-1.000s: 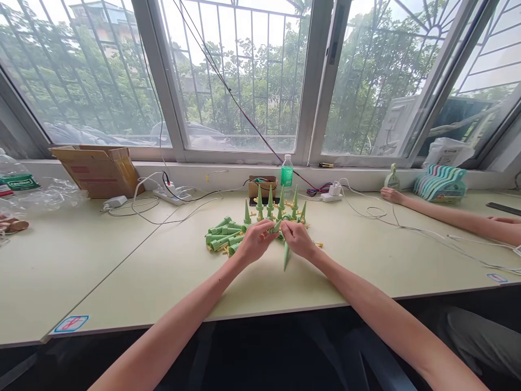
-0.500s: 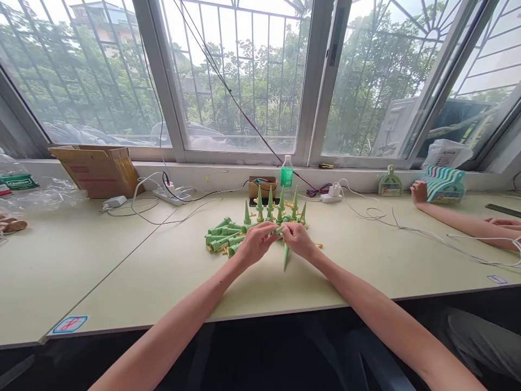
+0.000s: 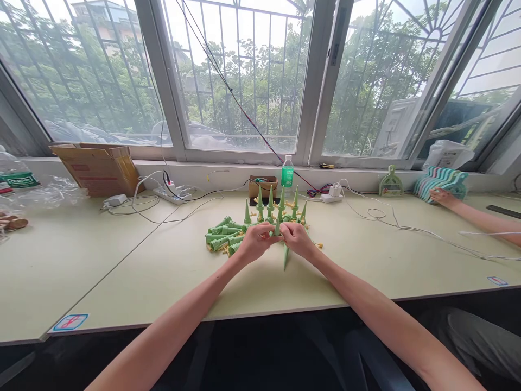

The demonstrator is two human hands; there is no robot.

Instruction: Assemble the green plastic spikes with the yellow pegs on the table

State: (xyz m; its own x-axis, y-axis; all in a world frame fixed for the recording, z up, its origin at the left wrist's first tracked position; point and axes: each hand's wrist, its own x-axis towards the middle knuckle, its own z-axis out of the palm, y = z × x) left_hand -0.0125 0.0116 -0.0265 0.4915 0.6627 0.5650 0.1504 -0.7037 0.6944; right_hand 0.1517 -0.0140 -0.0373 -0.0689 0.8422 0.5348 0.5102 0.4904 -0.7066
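Note:
My left hand (image 3: pixel 254 241) and my right hand (image 3: pixel 298 239) meet over the middle of the table, fingers pinched together on a small green cone-shaped plastic part (image 3: pixel 277 227). A long green spike (image 3: pixel 286 256) points down toward me from under my right hand. Left of my hands lies a pile of green cone parts (image 3: pixel 222 235). Behind them, several green spikes (image 3: pixel 270 203) stand upright in a row.
A green bottle (image 3: pixel 287 171) and a small cardboard box (image 3: pixel 262 186) stand by the window ledge. A larger carton (image 3: pixel 97 168), a power strip (image 3: pixel 171 194) and cables lie left. Another person's hand (image 3: pixel 444 197) touches stacked striped items (image 3: pixel 439 182) at right.
The other person's hand moved right from the small green dustpan-shaped item to the striped stack. My hands stayed put, turning the small green part slightly upright.

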